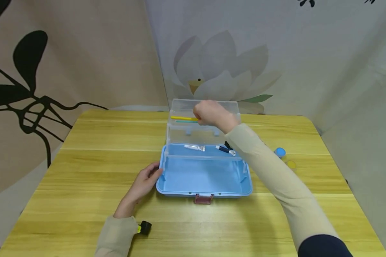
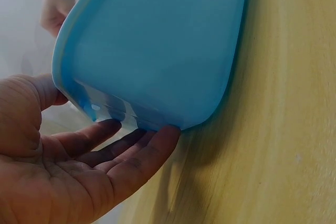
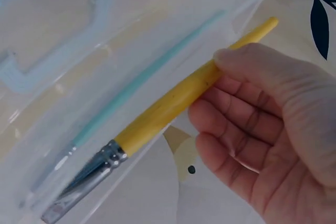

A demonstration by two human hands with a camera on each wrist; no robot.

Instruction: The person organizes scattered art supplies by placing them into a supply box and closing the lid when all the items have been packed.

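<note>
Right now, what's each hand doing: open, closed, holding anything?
Left hand: open, straight fingers against the blue plastic storage box.
Right hand: closed, gripping the yellow-handled paintbrush.

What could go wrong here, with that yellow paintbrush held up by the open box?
The right hand only pinches the yellow paintbrush near its middle, so it might slip and drop. The blue box is steadied just by the left hand resting open-fingered on its corner; a bump against the clear lid could shift it.

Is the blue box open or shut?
Open: the blue box shows its bare inside, its clear lid stands raised behind, and the latch hangs free.
</note>
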